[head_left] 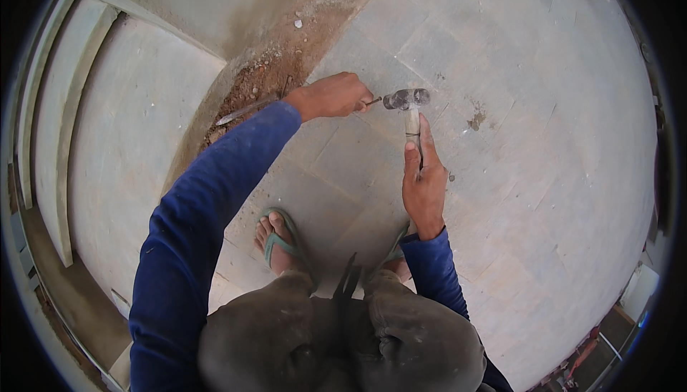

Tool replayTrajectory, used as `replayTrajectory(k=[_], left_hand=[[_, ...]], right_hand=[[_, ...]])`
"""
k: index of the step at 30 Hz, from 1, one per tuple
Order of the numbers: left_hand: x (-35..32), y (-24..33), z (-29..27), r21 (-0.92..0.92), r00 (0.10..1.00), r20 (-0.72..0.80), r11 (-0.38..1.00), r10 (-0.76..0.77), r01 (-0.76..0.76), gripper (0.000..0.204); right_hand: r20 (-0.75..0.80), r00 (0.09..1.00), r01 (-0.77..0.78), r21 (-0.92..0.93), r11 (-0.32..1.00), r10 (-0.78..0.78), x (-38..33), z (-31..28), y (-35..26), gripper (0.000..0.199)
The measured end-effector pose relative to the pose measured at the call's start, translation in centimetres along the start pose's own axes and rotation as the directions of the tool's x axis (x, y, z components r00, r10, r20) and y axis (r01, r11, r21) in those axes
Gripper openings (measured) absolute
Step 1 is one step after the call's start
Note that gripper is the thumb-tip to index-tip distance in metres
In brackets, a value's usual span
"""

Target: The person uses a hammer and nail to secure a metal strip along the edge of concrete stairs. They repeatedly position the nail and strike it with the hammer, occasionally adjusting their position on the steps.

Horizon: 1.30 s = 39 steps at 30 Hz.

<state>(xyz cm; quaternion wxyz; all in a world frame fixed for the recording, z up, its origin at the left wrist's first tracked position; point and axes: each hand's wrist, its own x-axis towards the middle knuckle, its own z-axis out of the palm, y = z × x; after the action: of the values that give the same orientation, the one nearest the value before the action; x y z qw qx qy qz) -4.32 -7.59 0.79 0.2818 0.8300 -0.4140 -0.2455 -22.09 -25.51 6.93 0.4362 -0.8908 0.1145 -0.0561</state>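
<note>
Hammer [408, 100] meets chisel [373, 101] – stone floor [515, 177]

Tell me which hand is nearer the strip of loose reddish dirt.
Left. The left hand is just beside the strip of loose reddish dirt; the right hand is farther away, gripping the hammer.

An outdoor building site: grey stone paving slabs [501, 177] laid in a floor, a strip of bare earth and rubble [265, 77] alongside, and concrete edging [57, 141].

The scene is viewed from one head-worn fisheye camera, aimed steeply down at close range; knees, feet and paved floor [501, 199] are taken in.
</note>
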Motion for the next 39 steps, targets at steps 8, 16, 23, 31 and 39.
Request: replayTrajectory(k=[8, 16, 23, 31, 39], left_hand=[[0.1, 0.5, -0.5, 0.026, 0.999, 0.021, 0.999, -0.047, 0.047, 0.007], [-0.3, -0.8, 0.9, 0.036, 0.995, -0.08, 0.998, 0.053, -0.05, 0.015], [-0.9, 0.2, 0.9, -0.034, 0.993, -0.115, 0.999, 0.005, -0.009, 0.016], [1.3, 0.1, -0.4, 0.004, 0.996, -0.018, 0.997, 0.083, -0.083, 0.017], [2.1, 0.4, -0.2, 0.059, 0.999, 0.044, 0.998, -0.005, 0.003, 0.016]], right_hand=[[0.008, 1.0, -0.016, -0.009, 1.0, 0.017, 0.2, -0.2, -0.2, 0.05], [0.008, 0.991, -0.132, 0.089, 0.987, 0.132, 1.3, -2.1, -2.9, 0.051], [0.047, 0.991, -0.131, 0.088, 0.987, 0.128, -0.1, -0.8, -1.3, 0.052], [0.042, 0.979, -0.205, 0.134, 0.969, 0.201, -0.4, -0.7, -0.9, 0.054], [0.002, 0.966, -0.251, 0.234, 0.939, 0.258, 0.9, -1.6, -0.7, 0.053]])
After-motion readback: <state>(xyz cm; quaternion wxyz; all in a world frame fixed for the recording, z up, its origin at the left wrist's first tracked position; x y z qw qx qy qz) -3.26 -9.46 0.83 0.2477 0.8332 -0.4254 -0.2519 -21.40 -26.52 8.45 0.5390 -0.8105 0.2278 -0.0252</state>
